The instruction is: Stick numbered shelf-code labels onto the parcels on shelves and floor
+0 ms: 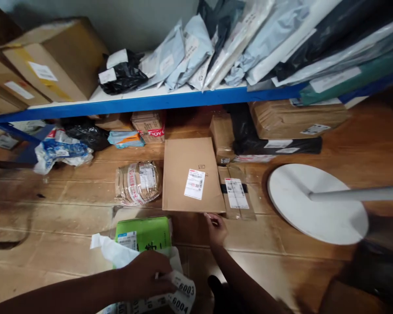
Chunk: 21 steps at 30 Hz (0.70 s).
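My left hand point(147, 274) is closed around a strip of white number labels point(181, 294), on which 6003 and 6004 can be read. Pale backing paper trails from it over a green package point(146, 229) lying on the floor. At the front edge of a flat cardboard box point(186, 165) with a white shipping label, my right hand point(217, 229) has its fingers curled and pinched on the lower edge. Just right of that box lies a smaller taped parcel point(237, 198) with its own label. To its left is a rounded, tape-wrapped carton point(138, 183).
A blue-edged shelf point(170, 101) crosses above, loaded with grey mailing bags point(193, 52) and cartons point(52, 61). Under it stand more boxes, a long black package point(281, 146) and a blue-and-white bag point(62, 150). A round white stand base point(291, 196) with a pole rests at right.
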Each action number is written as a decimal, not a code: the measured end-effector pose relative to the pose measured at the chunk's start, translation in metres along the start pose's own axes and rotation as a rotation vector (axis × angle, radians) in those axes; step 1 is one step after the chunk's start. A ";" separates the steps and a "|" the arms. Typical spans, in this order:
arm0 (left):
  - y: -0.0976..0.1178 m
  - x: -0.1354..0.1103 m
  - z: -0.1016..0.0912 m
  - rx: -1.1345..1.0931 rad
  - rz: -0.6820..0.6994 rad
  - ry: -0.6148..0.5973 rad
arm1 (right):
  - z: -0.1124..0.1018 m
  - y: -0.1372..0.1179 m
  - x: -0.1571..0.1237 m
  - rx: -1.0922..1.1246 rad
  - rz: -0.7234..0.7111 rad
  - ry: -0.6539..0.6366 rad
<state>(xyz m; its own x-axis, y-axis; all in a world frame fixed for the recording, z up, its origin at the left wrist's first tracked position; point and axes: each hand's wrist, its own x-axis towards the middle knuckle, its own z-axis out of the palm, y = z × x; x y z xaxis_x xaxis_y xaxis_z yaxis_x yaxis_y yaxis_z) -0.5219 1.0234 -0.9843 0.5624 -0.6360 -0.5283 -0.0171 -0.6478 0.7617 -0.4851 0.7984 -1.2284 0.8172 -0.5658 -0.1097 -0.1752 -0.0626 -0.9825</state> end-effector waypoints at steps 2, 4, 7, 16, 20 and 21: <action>0.003 -0.021 -0.016 -0.030 0.113 0.017 | 0.006 -0.001 -0.003 0.009 -0.004 0.064; 0.003 -0.033 -0.028 -0.107 0.145 0.037 | 0.008 -0.005 -0.008 0.009 -0.016 0.056; -0.002 -0.041 -0.038 -0.215 0.133 0.115 | 0.004 -0.015 -0.014 -0.028 -0.044 -0.127; -0.029 -0.051 -0.043 -0.405 0.111 0.428 | 0.012 -0.159 -0.051 -0.006 0.119 -1.155; -0.043 -0.040 -0.038 -0.621 0.080 0.495 | 0.049 -0.225 -0.064 -0.053 0.051 -1.266; -0.047 -0.036 -0.037 -0.707 0.064 0.526 | 0.058 -0.232 -0.065 -0.076 0.020 -1.237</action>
<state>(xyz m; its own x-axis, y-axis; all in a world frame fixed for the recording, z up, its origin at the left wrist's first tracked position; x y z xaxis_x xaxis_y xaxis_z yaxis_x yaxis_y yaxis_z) -0.5110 1.0924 -0.9873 0.8885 -0.2738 -0.3684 0.3559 -0.0958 0.9296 -0.4650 0.8975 -1.0021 0.7757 0.5864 -0.2332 -0.1912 -0.1337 -0.9724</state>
